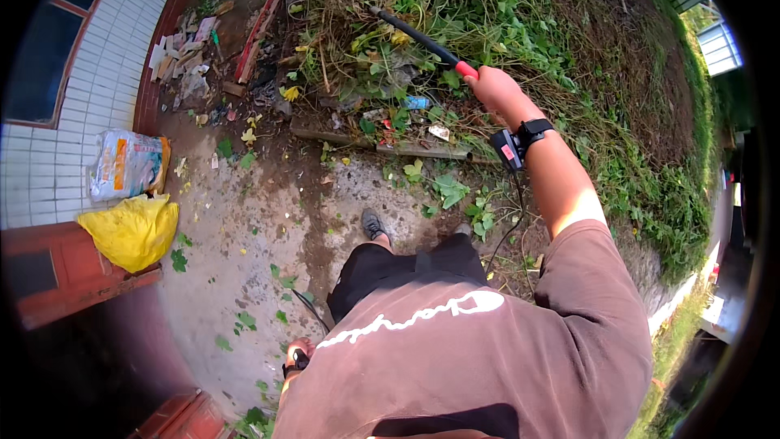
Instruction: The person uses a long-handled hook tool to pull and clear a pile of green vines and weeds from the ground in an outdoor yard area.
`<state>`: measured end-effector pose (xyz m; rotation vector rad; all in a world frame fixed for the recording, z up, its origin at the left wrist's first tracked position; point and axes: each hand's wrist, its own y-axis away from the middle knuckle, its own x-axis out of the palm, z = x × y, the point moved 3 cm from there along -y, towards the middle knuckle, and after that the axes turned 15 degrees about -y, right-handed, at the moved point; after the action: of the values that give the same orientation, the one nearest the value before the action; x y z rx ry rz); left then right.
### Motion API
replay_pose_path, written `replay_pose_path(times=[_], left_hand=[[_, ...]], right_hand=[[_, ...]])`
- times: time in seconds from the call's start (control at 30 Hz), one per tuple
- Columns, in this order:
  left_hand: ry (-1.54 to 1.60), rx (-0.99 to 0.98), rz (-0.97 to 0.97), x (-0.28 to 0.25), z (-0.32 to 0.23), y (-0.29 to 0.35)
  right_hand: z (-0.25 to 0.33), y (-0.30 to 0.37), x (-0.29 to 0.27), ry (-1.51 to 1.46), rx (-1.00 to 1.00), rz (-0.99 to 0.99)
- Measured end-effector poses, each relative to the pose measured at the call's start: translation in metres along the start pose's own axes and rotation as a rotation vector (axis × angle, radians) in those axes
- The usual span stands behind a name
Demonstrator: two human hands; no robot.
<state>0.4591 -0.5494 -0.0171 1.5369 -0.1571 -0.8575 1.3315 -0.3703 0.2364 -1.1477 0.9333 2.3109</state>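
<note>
My right hand (496,89) is stretched forward and closed round the red end of a long dark-handled tool (418,36). Its far tip reaches into a heap of cut vines and leaves (455,0), and whether a blade sits there is hidden among the stems. A black strap with a small boxy device (510,149) is on my right wrist. Down by my left side hangs my left hand (301,347), mostly covered by my shirt and a dark wrist strap. Its fingers are too small and hidden to read.
A low concrete curb (341,136) edges the vine heap, with litter along it. Red-painted wood (258,36) and rubble lie at the far left. By the tiled wall (77,106) stand a stuffed white sack (126,164) and a yellow bag (134,232). A cable runs beside my leg.
</note>
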Motion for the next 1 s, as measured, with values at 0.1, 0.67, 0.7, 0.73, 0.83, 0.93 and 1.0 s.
replay_pose_path(times=[0.1, 0.67, 0.7, 0.73, 0.83, 0.93, 1.0], left_hand=[[0.22, -0.135, 0.092, 0.027, -0.005, 0.018], [-0.876, 1.193, 0.229, 0.367, -0.388, 0.28], [-0.847, 1.128, 0.209, 0.358, -0.382, 0.268], [-0.809, 1.065, 0.174, 0.342, -0.379, 0.258], [-0.705, 0.872, 0.056, 0.274, -0.358, 0.234], [-0.646, 0.796, 0.015, 0.214, -0.341, 0.196], [-0.613, 0.689, 0.031, 0.181, -0.333, 0.186]], right_hand=[[-0.083, 0.038, -0.085, 0.045, -0.009, -0.082], [-0.658, 0.49, -0.002, -0.373, 0.689, -0.371], [-0.658, 0.473, 0.03, -0.313, 0.605, -0.385], [-0.643, 0.443, 0.056, -0.463, 0.719, -0.349], [-0.536, 0.339, 0.089, -0.687, 0.834, -0.131], [-0.461, 0.259, 0.113, -0.666, 0.842, 0.067], [-0.437, 0.227, 0.115, -0.504, 0.769, -0.002]])
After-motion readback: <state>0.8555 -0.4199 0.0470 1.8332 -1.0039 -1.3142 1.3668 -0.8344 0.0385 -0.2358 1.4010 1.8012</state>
